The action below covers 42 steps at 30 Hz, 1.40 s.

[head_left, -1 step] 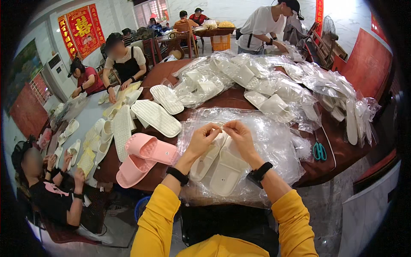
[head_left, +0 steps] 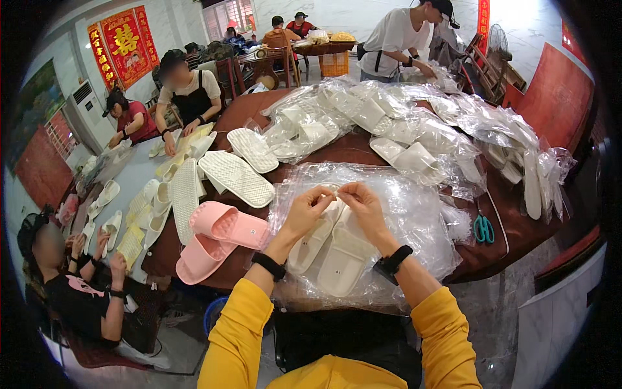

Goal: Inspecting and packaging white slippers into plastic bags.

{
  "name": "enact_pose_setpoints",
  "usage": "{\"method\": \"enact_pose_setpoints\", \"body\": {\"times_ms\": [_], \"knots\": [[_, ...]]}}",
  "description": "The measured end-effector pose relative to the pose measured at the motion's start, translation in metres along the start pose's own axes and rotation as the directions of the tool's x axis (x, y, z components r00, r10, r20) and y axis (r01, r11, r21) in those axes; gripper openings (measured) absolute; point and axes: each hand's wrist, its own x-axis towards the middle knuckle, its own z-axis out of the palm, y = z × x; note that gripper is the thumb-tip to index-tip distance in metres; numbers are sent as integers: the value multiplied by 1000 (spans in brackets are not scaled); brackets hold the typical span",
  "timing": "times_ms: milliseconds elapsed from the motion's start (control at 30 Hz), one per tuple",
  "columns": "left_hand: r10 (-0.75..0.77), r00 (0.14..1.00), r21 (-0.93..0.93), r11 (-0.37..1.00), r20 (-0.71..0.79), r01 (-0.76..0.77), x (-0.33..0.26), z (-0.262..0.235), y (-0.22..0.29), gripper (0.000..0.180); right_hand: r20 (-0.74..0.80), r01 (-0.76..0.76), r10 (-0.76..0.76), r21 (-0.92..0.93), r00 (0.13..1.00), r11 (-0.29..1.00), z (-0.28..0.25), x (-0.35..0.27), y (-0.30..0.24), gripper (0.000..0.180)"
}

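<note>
left hand (head_left: pixel 310 206): no shift visible, fingertips pinched at the bag's top edge
right hand (head_left: pixel 360 202): same
white slippers (head_left: pixel 329 249): unmoved in the clear bag (head_left: pixel 414 220)

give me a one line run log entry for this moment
left hand: pinching bag top | right hand: pinching bag top | clear plastic bag: on table | white slippers: inside | pink slippers: left

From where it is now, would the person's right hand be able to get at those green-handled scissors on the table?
Probably yes. The right hand pinches the clear bag over the white slippers; the scissors lie to its right on bare table, uncovered. It would have to let go first.
</note>
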Motion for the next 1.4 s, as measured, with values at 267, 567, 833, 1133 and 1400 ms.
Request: {"method": "enact_pose_setpoints", "body": {"times_ms": [267, 567, 833, 1133, 1400], "knots": [[33, 999, -4, 999, 5, -33, 0, 1, 2, 15, 56, -5, 2, 65, 998, 998, 1, 0, -1, 11], [-22, 1000, -55, 998, -23, 20, -1, 4, 3, 14, 40, -1, 4, -78, 999, 997, 2, 0, 1, 11], [78, 997, 76, 994, -21, -77, 1, 9, 4, 13, 83, 1, 19, -232, 996, 973, -1, 0, 0, 15], [44, 995, 34, 999, -87, -41, 8, 1, -6, 14, 25, 20, -7, -521, 1000, 854, -70, 0, -5, 26], [121, 955, -203, 962, -270, -180, 23, -42, 80, 16, -141, -332, 309, -196, 941, 923, -118, -26, 19, 45]]}}
